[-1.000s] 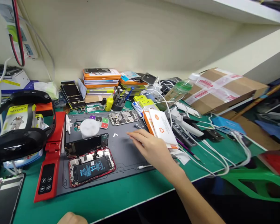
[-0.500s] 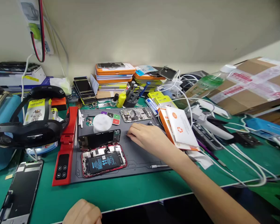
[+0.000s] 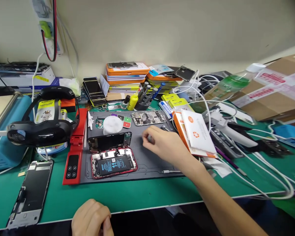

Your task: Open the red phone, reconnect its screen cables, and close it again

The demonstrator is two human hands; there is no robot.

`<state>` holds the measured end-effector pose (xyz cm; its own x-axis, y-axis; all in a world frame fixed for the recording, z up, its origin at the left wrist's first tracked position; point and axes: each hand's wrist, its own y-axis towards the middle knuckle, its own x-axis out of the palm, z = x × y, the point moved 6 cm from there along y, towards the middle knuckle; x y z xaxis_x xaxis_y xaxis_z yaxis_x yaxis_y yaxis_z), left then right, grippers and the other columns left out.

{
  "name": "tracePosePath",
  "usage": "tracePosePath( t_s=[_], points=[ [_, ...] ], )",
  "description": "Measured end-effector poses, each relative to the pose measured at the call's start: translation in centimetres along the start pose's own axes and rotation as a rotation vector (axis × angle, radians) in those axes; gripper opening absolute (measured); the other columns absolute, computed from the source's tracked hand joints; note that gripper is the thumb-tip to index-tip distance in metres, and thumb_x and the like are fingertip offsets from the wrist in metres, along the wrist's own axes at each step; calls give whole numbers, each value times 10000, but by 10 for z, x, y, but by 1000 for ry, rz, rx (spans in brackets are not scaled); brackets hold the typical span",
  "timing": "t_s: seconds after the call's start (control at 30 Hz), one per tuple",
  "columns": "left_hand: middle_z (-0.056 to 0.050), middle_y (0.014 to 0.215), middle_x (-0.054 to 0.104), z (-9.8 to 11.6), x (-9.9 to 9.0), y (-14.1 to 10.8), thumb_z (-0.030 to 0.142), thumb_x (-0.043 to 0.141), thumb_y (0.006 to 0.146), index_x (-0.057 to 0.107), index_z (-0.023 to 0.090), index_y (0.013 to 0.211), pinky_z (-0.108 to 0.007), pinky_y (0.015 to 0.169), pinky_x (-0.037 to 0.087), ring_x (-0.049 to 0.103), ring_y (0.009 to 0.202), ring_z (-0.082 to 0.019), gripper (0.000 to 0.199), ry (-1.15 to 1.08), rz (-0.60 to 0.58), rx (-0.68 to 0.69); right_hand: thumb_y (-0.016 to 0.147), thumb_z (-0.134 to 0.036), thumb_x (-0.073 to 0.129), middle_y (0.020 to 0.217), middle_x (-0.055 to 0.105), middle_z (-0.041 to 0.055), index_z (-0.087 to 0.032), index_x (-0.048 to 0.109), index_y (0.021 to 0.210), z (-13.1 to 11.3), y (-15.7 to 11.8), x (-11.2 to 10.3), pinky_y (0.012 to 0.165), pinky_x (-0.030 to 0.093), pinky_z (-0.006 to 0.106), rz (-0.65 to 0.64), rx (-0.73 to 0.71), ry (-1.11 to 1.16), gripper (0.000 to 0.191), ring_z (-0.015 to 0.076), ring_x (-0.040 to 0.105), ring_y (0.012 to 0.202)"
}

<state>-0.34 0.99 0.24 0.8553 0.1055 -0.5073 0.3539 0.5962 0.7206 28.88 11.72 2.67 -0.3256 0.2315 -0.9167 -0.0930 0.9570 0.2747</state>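
My right hand (image 3: 163, 144) hovers over the dark grey work mat (image 3: 147, 170), thumb and fingers curled together in a pinch. A small greyish spot shows between them, too unclear to name. To its left lies an opened red phone (image 3: 114, 164) with a black battery marked 11, its lifted screen (image 3: 109, 141) leaning behind it. A second opened phone housing (image 3: 148, 118) lies beyond my right hand. My left hand (image 3: 92, 218) rests loosely fisted at the green table's front edge; its palm is hidden.
A white round tub (image 3: 112, 125) stands on the mat, with a screwdriver holder (image 3: 144, 103) behind. A black headset (image 3: 40, 131) and a loose screen (image 3: 30, 193) are at left. Orange and white boxes (image 3: 196, 131), cables and a cardboard box (image 3: 270, 91) crowd the right.
The whole view has shifted, so things sit further right in it. My right hand's fingers have curled more tightly. My left hand stays near the table edge, and the phones keep their places.
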Motion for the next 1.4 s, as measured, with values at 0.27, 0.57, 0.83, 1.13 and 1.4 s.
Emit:
tracePosePath(
  t_s=[0.27,0.57,0.83,1.13,1.4],
  points=[
    [7,806,751,1,3,17,235,613,1103,668,155,1267,-170,570,539,621,564,-69,191,-2,-141,-131,1034,-234,522,731,661,-48,-230,611,877,-80,-71,6,569,500,165,-166,72,657,181,91,621,611],
    [20,953,798,-3,11,31,181,784,994,774,259,1132,-88,764,607,763,829,-68,159,-460,-120,-461,989,-254,635,749,693,-43,-227,698,898,-115,-98,21,603,493,142,-175,212,995,114,73,631,626],
    [2,909,751,-2,22,13,321,783,1003,759,216,951,-196,559,650,756,658,-110,120,-834,-128,-792,1033,-414,734,827,797,12,-261,814,1014,-117,-115,25,616,558,162,-255,226,1398,174,92,703,635],
    [-49,869,810,-7,30,7,380,796,999,715,159,952,-214,628,679,810,706,-154,239,-1002,-94,-914,986,-114,729,846,792,10,-284,807,1111,-118,-113,10,629,612,205,126,-34,1028,224,142,752,727],
    [-4,948,845,-3,12,23,192,766,1010,760,212,1021,-177,820,661,824,875,-119,23,-634,-98,-610,985,-108,733,838,786,14,-273,761,1093,-119,-118,11,645,624,252,185,-82,941,199,162,762,731]
  ],
)
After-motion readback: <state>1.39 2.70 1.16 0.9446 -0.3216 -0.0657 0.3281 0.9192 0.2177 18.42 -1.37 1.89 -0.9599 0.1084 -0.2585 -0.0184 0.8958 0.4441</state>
